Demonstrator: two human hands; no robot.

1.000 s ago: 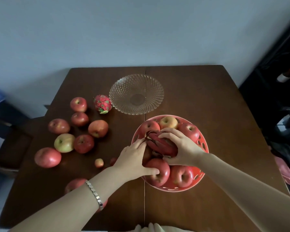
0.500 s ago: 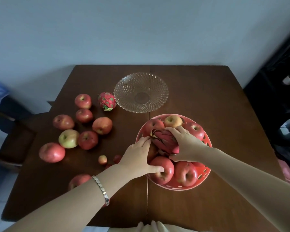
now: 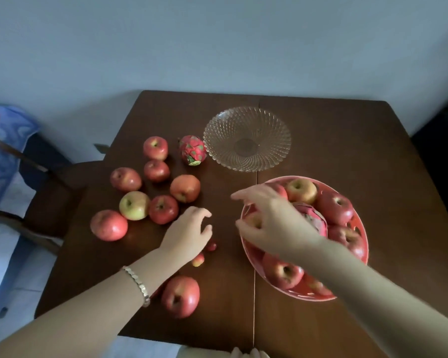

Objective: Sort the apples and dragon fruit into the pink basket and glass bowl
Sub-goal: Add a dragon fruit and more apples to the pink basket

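My right hand (image 3: 274, 223), fingers spread and empty, hovers over the basket (image 3: 357, 228); its dragon fruit (image 3: 313, 220) lies just right of my palm. My left hand (image 3: 189, 233) is loosely curled, holding nothing, farther off; the bowl (image 3: 246, 138) is ahead.

No text, label, brand, number or sign can be read anywhere in my view.
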